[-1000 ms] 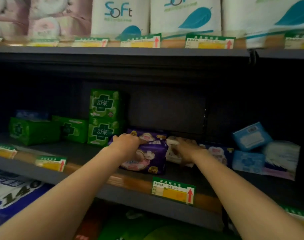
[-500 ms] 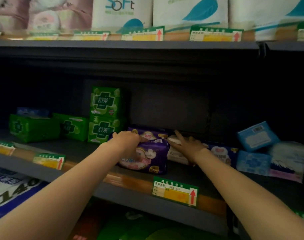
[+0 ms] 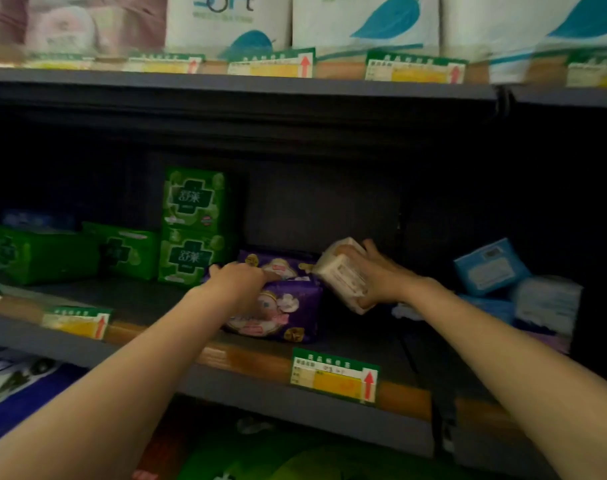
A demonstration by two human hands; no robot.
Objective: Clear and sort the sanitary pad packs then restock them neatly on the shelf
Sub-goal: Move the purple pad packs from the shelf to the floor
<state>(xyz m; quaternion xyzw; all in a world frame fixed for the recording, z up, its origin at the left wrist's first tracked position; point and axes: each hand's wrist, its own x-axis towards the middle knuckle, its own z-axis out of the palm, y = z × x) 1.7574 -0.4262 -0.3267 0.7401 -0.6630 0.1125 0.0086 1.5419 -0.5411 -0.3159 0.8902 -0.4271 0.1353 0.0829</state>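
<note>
The right hand grips a white pad pack, fingers over its far end and thumb under its near end. The pack is clear of the shelf and tilted, its long axis running from upper left, toward the shelf back, to lower right. Half a second ago this pack lay flat on the shelf under straight fingers; it is now raised and tipped.

The left hand rests palm down, fingers curled, on the front purple pad pack, as before. That pack lies with its printed face toward the aisle, long axis along the shelf edge. A second purple pack lies behind it.

Left: stacked green packs. Right: blue packs. A price tag hangs on the shelf edge below.
</note>
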